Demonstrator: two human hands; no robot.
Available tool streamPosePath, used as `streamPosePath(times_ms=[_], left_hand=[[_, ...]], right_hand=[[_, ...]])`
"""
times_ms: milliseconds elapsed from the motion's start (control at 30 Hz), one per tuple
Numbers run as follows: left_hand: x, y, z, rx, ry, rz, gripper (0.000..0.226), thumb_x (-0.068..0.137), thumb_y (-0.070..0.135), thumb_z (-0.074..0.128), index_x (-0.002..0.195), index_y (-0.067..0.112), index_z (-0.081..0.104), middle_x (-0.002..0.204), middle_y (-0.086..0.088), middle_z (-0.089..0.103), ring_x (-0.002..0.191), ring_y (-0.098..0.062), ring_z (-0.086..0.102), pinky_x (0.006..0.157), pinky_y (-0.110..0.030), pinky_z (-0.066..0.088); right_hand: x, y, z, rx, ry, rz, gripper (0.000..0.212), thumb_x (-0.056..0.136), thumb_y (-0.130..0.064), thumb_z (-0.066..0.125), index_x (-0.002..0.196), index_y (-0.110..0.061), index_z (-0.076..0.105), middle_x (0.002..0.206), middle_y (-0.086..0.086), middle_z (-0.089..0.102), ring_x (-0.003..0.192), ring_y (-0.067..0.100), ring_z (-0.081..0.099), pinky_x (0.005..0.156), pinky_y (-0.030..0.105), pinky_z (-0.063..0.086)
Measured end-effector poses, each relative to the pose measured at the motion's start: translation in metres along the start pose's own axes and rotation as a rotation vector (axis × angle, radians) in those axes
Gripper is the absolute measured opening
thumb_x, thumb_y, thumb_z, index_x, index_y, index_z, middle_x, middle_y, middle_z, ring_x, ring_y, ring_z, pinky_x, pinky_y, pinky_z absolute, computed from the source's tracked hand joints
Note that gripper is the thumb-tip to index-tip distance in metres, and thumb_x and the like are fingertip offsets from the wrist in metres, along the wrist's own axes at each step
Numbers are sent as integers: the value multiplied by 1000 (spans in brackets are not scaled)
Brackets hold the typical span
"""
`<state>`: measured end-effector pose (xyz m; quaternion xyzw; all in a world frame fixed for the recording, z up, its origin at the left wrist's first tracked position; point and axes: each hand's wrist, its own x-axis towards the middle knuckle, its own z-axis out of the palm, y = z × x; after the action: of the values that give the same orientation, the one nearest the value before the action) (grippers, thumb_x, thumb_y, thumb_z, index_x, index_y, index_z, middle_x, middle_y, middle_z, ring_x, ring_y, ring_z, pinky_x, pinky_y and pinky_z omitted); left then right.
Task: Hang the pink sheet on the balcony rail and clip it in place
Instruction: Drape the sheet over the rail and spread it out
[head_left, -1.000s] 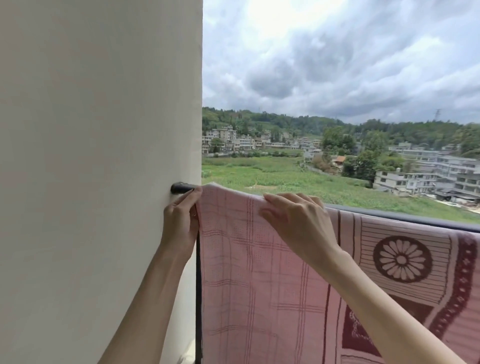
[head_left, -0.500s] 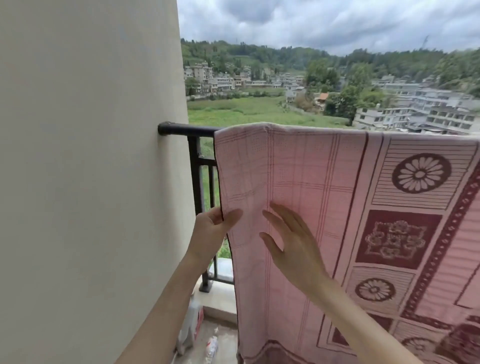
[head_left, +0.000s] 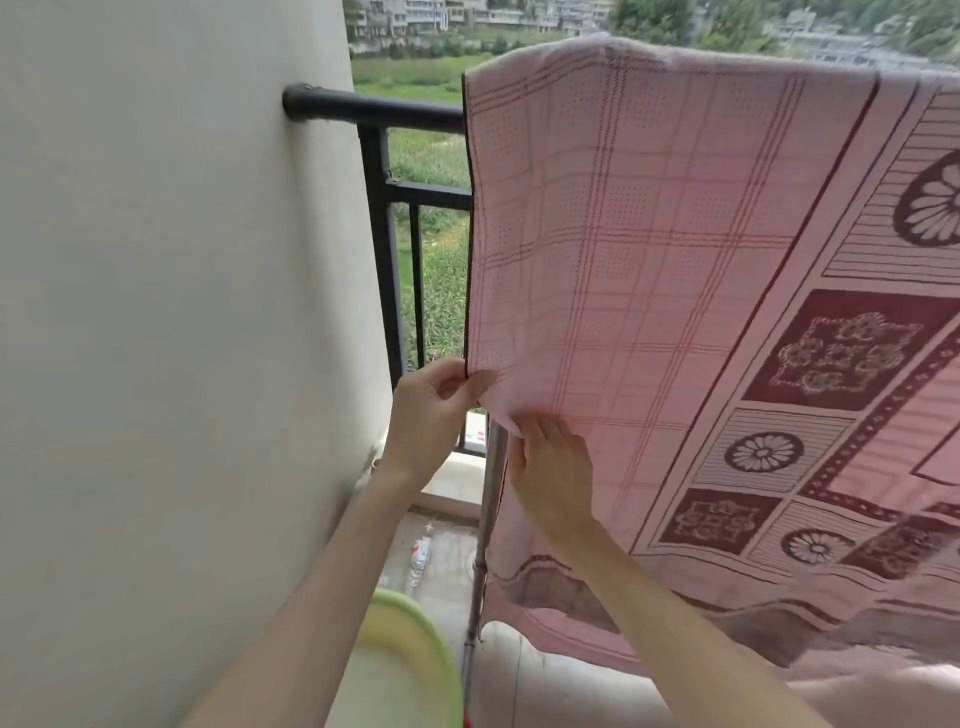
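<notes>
The pink sheet (head_left: 649, 249) hangs over the black rail (head_left: 384, 111). The left hand (head_left: 426, 415) pinches its side edge; just right of that pinch, the right hand (head_left: 553, 473) grasps the cloth's fold.

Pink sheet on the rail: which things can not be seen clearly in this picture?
- Head view: the pink sheet covers the balcony rail under it, so any clips are hidden.
- Its right part is cut by the frame edge.
- The right hand fingertips are tucked behind the cloth.
- The green basin is blurred and cut by the bottom edge.
</notes>
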<state>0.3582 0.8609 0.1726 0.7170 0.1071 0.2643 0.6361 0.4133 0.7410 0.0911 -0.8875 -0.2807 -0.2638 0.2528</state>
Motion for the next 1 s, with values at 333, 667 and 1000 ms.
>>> streamPosePath(times_ms=[333,667,1000], left_hand=[[-21,-34,56,144,50,-39,15,82,12,68,71,3,62,76,-27,63,74,-44,60,69,-55,51],[-10,-57,26,193,10,-125,21,86,9,62,68,18,56,66,-4,58,66,-25,55,66,-35,46],[38,108,30,-120,282,235,21,87,33,60,72,20,52,66,10,49,51,4,45,50,-12,40]], right_hand=[[-48,60,-11,40,-89,-58,23,79,-20,50,69,-15,69,59,-2,66,52,19,60,42,21,43],[-52,66,-13,292,-640,250,35,99,-30,41,126,-16,59,126,2,62,116,20,57,100,35,42],[79,39,-179,167,477,-230,21,91,-14,53,101,-4,68,93,6,69,89,20,59,79,33,48]])
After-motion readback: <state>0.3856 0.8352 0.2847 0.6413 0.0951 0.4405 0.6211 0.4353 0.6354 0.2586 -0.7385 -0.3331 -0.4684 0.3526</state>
